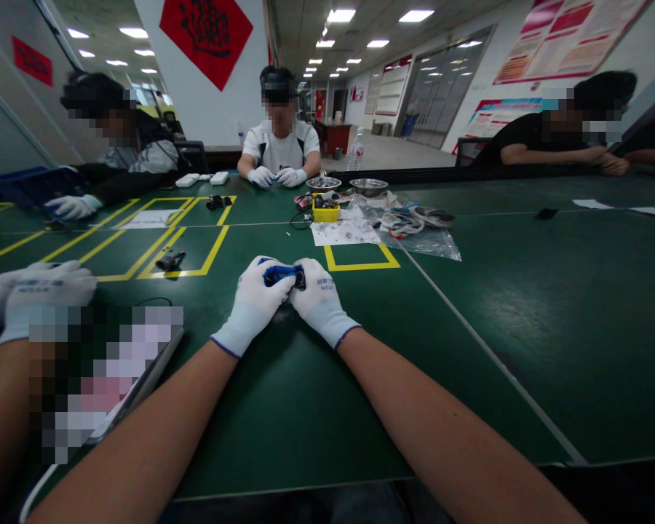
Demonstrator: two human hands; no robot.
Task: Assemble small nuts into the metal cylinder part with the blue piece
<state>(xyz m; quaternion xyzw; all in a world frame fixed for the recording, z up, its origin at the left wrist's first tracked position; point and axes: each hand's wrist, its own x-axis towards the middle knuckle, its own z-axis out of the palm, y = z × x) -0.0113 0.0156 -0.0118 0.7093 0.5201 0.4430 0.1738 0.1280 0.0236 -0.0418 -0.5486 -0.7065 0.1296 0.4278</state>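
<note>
My left hand (255,300) and my right hand (322,298), both in white gloves with print on the back, meet above the green table in front of me. Their fingers are closed together around a small black part (300,277). Gloved fingers cover most of it, so its exact kind does not show. Something blue (278,274) shows at the left fingers; I cannot tell if it is glove coating or a separate item. Left of my hands, a small dark device with a cylindrical body (170,260) lies inside a yellow taped box.
A yellow bin (326,211) of parts, metal bowls (369,186), a paper sheet (341,231) and plastic bags (426,236) lie ahead. A co-worker's gloved hand (49,291) rests near my left, by a blurred slanted object (125,364). Other people sit around the table.
</note>
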